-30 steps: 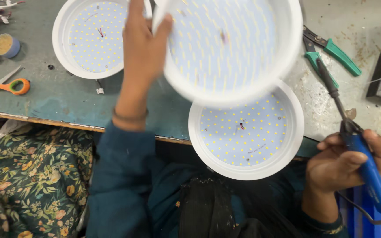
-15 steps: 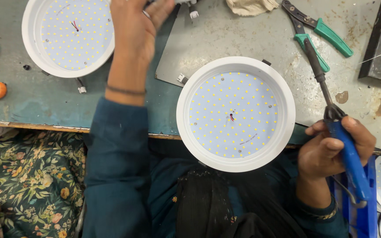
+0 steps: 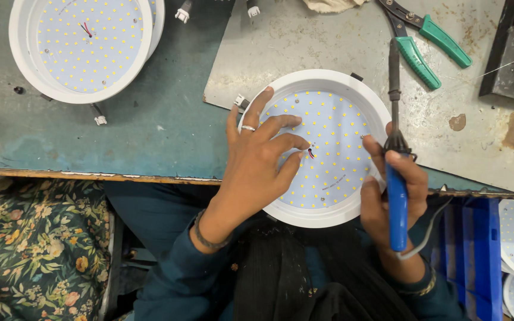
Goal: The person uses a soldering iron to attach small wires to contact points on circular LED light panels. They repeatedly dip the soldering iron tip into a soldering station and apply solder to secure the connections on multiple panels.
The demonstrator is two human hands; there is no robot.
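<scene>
Left hand (image 3: 257, 163) lies flat, fingers spread, pinning the round LED panel (image 3: 322, 145) at the tabletop (image 3: 150, 137) edge, fingertips beside the small red wire (image 3: 310, 153). Right hand (image 3: 388, 196) is clenched around the blue soldering iron (image 3: 396, 178) (tip pointing away). Best keep the panel pressed still and fingertips off the joint.

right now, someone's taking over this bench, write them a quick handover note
Left hand: fingers spread flat on the LED panel, near its small red wire at the centre.
Right hand: grips the blue soldering iron, tip pointing away over the bench, not on the panel.
Panel lies at the bench edge, partly on the metal sheet.
Done: another panel sits far left.
Left: no soldering shows on the near panel yet.
Green pliers lie beyond.
</scene>
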